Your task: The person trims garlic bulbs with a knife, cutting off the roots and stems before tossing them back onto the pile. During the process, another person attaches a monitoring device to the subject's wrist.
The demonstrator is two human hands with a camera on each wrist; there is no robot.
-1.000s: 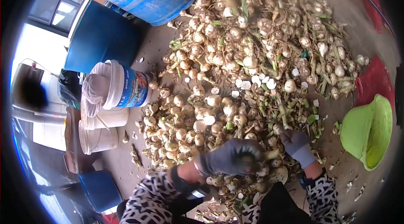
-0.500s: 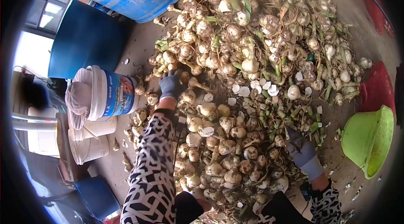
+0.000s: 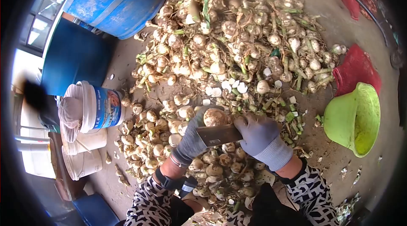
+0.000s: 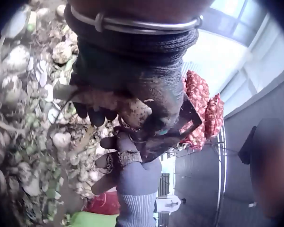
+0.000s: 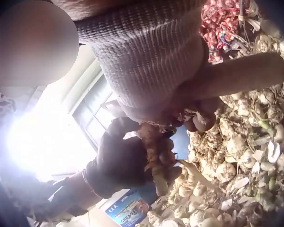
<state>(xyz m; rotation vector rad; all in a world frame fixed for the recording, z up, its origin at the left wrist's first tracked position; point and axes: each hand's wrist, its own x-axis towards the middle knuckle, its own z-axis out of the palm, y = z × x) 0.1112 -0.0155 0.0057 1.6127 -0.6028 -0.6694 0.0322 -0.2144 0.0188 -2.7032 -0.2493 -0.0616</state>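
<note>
In the head view my gloved left hand [image 3: 190,140] grips a soil-stained garlic bulb [image 3: 215,117] over the middle of the near heap. Its stem [image 4: 68,92] sticks out past the fingers in the left wrist view. My gloved right hand [image 3: 262,136] holds a knife, its broad dark blade [image 3: 220,135] lying across just below the bulb and close against the left hand. The knife's wooden handle [image 5: 248,73] juts out behind the right fist in the right wrist view. Beneath both hands are many trimmed bulbs [image 3: 214,170].
A large heap of garlic with stems [image 3: 237,35] spreads beyond the hands. White slices [image 3: 216,92] and cut stems lie between the heaps. A green basin [image 3: 345,120] stands at right beside a red sack [image 3: 356,71]. Left are a grease bucket [image 3: 108,107] and blue barrel [image 3: 114,3].
My left hand reached to the left side of the heap, then came back to the middle with a garlic bulb. My right hand has risen leftward with the knife to meet it.
</note>
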